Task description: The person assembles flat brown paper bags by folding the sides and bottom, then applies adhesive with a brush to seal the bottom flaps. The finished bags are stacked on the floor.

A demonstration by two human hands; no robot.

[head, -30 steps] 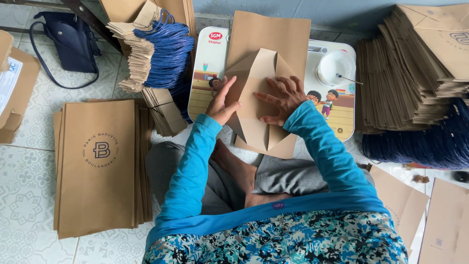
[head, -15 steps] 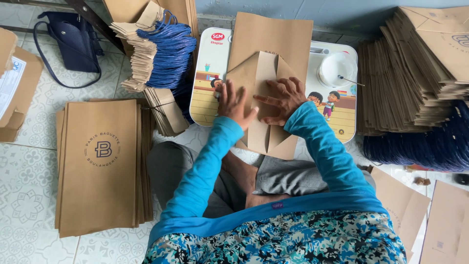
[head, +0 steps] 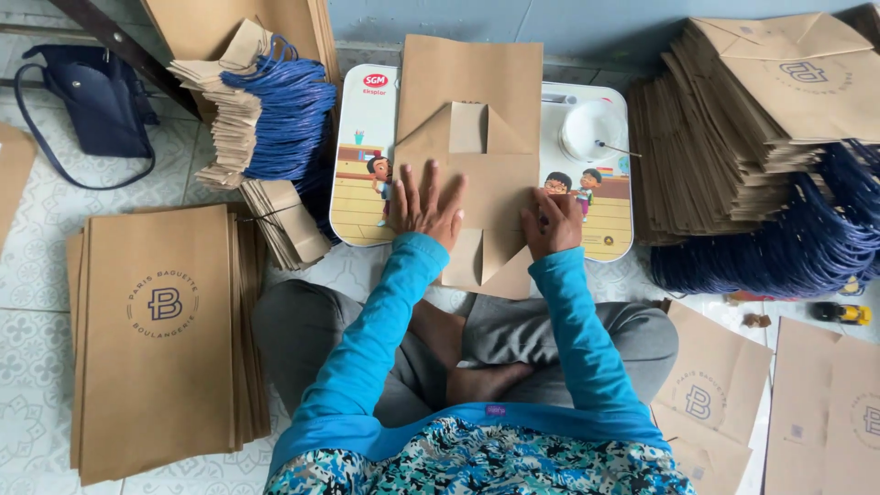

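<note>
A brown paper bag (head: pixel 486 156) lies flat on a small printed lap table (head: pixel 362 174), its bottom end folded into angled flaps. My left hand (head: pixel 428 206) presses flat on the left part of the folded flaps, fingers spread. My right hand (head: pixel 553 220) rests with bent fingers on the right edge of the fold. Both arms wear blue sleeves, and my crossed legs sit below the table.
A stack of flat brown bags (head: pixel 160 335) lies on the left. Folded bags with blue cord handles (head: pixel 275 110) are piled at the back left and at the right (head: pixel 761 137). A white glue dish (head: pixel 591 130) sits on the table. A dark handbag (head: pixel 96 101) lies at far left.
My left hand has slid from the left flap to press flat with spread fingers. My right hand has moved from the middle to the right edge. The flaps now lie folded down.
</note>
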